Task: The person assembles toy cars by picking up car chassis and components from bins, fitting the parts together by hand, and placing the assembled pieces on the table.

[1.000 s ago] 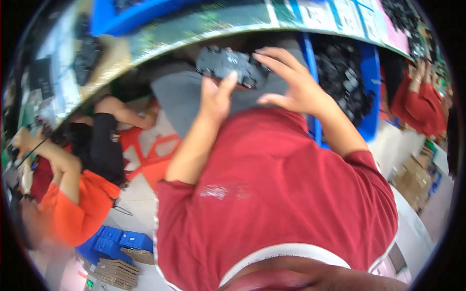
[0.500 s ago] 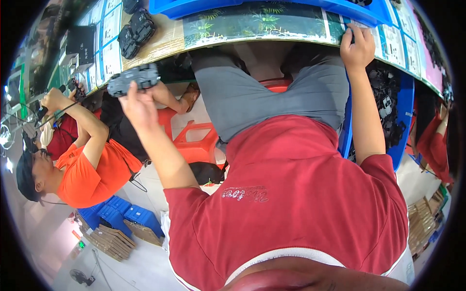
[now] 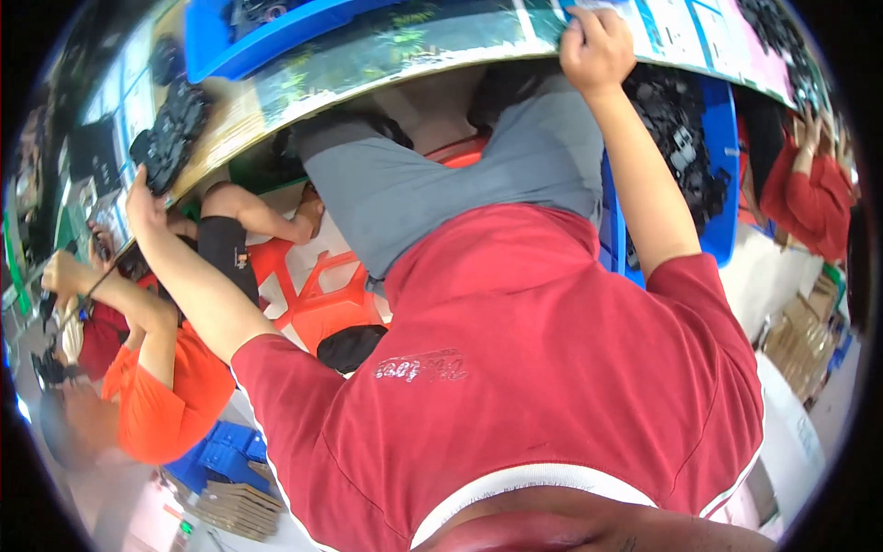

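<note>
My left hand (image 3: 149, 210) reaches out to the far left, over the table edge. Its fingers close on the near end of a dark moulded plastic part (image 3: 158, 167), which overlaps similar black plastic parts (image 3: 189, 109) on the table. Blur hides where the held part ends and the others begin. At the table's front edge, right of the middle, my right hand (image 3: 598, 53) is curled with its knuckles up. Whatever its fingertips pinch or press is hidden.
A blue bin (image 3: 216, 63) stands on the table, holding dark parts. Below the table at right, another blue bin (image 3: 722, 175) holds many black pieces. A person in orange (image 3: 175, 396) works close on my left, beside a red stool (image 3: 322, 299). Another person's red sleeve (image 3: 809, 207) shows far right.
My left hand has carried the dark plastic part from beyond the table edge to the black parts on the table. The right hand keeps its place at the edge. The whole view has shifted.
</note>
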Demonstrator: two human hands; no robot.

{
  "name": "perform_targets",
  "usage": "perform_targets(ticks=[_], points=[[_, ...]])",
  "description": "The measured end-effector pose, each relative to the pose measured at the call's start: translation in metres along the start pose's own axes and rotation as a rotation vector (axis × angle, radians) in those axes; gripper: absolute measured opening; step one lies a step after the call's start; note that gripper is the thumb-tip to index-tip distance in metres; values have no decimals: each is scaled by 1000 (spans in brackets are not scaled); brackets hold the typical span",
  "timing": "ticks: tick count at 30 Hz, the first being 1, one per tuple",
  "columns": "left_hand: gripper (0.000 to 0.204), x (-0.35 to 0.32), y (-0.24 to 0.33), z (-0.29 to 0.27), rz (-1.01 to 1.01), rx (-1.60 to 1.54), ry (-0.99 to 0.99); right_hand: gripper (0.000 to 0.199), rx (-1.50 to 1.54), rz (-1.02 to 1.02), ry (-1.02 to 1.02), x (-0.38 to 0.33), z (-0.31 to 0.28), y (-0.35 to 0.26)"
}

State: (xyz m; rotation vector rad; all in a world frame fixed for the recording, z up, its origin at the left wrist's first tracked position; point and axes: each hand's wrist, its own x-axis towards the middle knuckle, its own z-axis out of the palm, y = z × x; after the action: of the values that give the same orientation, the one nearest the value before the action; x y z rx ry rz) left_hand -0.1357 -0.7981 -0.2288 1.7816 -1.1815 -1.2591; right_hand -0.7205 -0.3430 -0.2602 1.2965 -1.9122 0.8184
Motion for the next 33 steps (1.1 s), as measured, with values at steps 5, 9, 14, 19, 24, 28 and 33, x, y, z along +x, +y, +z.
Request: perform_targets(ticks=[5,9,14,19,24,28,33], points=[[66,-19,-7,48,153,308,324,12,-30,34,-30,8,-14,-11],[53,-108,-17,51,624,519,614,12,11,59,-75,-4,-3,-9],[21,-173,-161,99,598,324,290,14,12,-17,-26,11,-4,-23],[16,-261,-183,218,802,702,-39,17,-73,-45,2,7,-10,-9],[22,-229,-170,223,564,749,-58,17,-36,-42,-23,7,-4,-16],[24,-222,-174,225,676,695,-20,17,-45,-67,-12,6,-3,-13],[23,-225,-168,235,632,646,-72,17,-52,-80,39,8,-4,-15]])
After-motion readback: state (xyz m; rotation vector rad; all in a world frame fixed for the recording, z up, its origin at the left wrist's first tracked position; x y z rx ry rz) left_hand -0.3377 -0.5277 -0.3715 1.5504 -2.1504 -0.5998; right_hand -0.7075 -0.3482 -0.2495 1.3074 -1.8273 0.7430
